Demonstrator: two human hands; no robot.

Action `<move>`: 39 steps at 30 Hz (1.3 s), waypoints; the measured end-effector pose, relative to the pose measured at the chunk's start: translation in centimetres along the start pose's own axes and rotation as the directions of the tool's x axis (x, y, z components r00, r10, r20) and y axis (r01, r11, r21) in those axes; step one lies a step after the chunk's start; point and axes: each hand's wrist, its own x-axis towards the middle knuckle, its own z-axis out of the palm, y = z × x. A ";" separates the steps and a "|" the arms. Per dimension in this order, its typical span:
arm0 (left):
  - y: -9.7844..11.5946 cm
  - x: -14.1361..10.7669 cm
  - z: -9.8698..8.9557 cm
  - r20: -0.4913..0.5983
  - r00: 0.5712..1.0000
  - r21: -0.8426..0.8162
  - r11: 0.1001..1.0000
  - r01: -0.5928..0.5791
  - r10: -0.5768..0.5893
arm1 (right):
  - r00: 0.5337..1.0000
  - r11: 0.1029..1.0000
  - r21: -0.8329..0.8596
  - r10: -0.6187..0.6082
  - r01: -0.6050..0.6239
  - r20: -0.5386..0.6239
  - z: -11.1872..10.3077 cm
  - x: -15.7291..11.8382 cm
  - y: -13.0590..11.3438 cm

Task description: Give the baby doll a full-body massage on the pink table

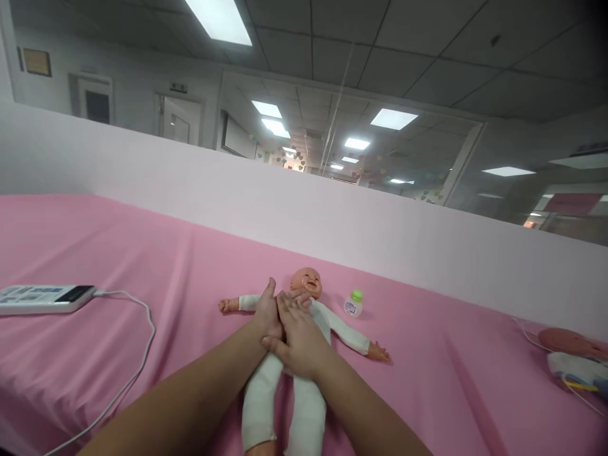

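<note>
Evidently laid face-up for steadiness, the doll [323, 320] spreads its arms on the pink sheet [418, 373], my left hand [270, 316] and right hand [301, 335] overlapping straight-fingered over its chest, blocking my view there, bottle [353, 304] upright alongside, probably leaving hand room, white cord [152, 328] curving off left.

A baby doll [322, 322] pairs a glossy, round, peach plastic head [300, 277] with a matt white cloth body [325, 316] atop a creased pink fabric sheet [418, 373].
</note>
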 end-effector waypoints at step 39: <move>0.7 -2.1 2.9 -0.078 0.997 -0.274 0.962 -0.008 -0.014 | 0.998 0.985 -0.167 -0.047 0.040 -0.033 -0.8 -1.8 2.3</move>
